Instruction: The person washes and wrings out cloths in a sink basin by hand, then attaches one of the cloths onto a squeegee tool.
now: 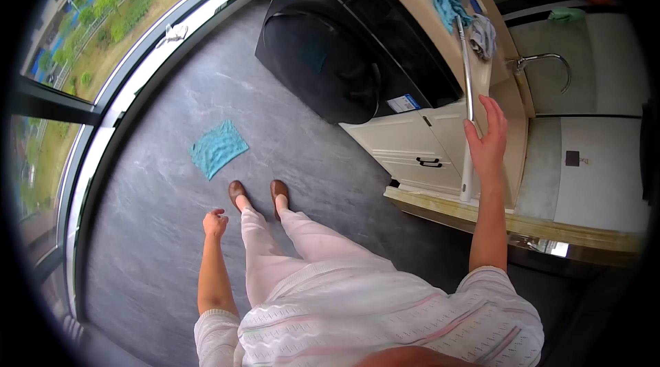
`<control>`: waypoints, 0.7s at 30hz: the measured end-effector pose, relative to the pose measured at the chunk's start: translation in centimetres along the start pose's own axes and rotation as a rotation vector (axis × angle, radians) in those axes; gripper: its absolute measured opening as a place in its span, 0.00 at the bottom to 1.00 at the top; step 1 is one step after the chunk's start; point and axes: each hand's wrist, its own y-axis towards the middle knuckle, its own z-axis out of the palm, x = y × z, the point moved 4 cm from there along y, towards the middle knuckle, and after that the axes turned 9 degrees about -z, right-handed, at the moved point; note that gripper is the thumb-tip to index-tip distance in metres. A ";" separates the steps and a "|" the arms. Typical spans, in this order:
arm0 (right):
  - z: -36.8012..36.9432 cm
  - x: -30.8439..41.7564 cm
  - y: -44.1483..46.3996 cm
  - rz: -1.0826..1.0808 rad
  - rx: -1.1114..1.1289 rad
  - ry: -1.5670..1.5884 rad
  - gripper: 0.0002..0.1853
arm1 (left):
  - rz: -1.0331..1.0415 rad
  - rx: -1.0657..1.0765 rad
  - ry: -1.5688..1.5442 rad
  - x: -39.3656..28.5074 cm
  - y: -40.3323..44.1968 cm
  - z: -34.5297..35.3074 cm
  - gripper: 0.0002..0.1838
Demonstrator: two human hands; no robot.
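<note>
My right hand point(488, 147) is raised beside a long silver-and-white pole point(467, 71), its thumb and fingers apart. The thumb overlaps the pole in view; whether they touch I cannot tell. The pole slants past the counter front, its white lower end by the cabinet. At its upper part a blue cloth point(448, 6) and a grey cloth point(482, 35) lie on the counter. My left hand point(215, 222) hangs low over the floor, fingers loosely bent, thumb apart, with nothing visible in it. Ahead of my feet a turquoise cloth point(218, 148) lies spread on the grey floor.
A black front-loading washing machine point(309, 64) stands ahead, next to a white cabinet point(419, 154) with dark handles. At right is a sink with a curved tap point(567, 68). A stone-like ledge point(440, 205) juts out below. Windows line the left, with a white item point(175, 32) on the sill.
</note>
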 end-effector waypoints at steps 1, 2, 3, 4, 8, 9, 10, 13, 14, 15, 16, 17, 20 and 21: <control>-0.4 -2.2 -0.7 0.059 0.026 -0.081 0.27 | 0.030 -0.021 0.010 -0.9 -0.1 -0.8 0.20; 0.3 -3.9 -1.5 0.117 0.058 -0.061 0.30 | 0.051 -0.039 0.022 -1.7 -0.1 -1.5 0.19; 1.6 -5.5 -2.4 0.328 0.086 0.153 0.28 | 0.061 -0.052 0.020 -2.4 0.2 -2.3 0.19; 2.6 -6.2 -3.1 0.533 0.115 0.371 0.25 | 0.071 -0.063 0.017 -3.4 0.2 -2.9 0.19; 3.7 -7.3 -4.4 0.884 0.170 1.206 0.15 | 0.113 -0.084 0.019 -6.3 0.0 -4.6 0.19; 3.5 -7.2 -4.4 0.864 0.134 1.215 0.12 | 0.112 -0.087 0.019 -6.4 0.0 -4.7 0.18; 3.2 -6.7 -4.3 0.843 0.098 1.222 0.10 | 0.112 -0.088 0.018 -6.6 0.1 -4.8 0.18; 3.1 -9.1 -4.8 0.741 0.045 0.974 0.10 | 0.137 -0.083 0.052 -7.0 0.3 -3.9 0.17; 3.7 -10.7 -5.3 0.700 0.038 0.848 0.10 | 0.148 -0.082 0.070 -6.8 0.2 -3.6 0.17; 4.2 -12.8 -5.7 0.648 -0.041 0.673 0.11 | 0.128 -0.071 0.081 -6.8 0.0 -3.3 0.16; 4.6 -15.1 -6.3 0.594 -0.118 0.496 0.13 | 0.108 -0.058 0.093 -7.0 -0.6 -3.0 0.16; 4.0 -15.8 -6.3 0.540 -0.193 0.317 0.14 | 0.088 -0.045 0.105 -7.2 -1.0 -2.7 0.16; 0.6 -15.9 -6.1 0.476 -0.323 0.064 0.19 | 0.094 -0.010 0.107 -8.6 -2.4 -2.1 0.15; 0.3 -16.6 -6.3 0.433 -0.369 0.044 0.18 | 0.097 0.002 0.108 -9.1 -2.6 -1.8 0.15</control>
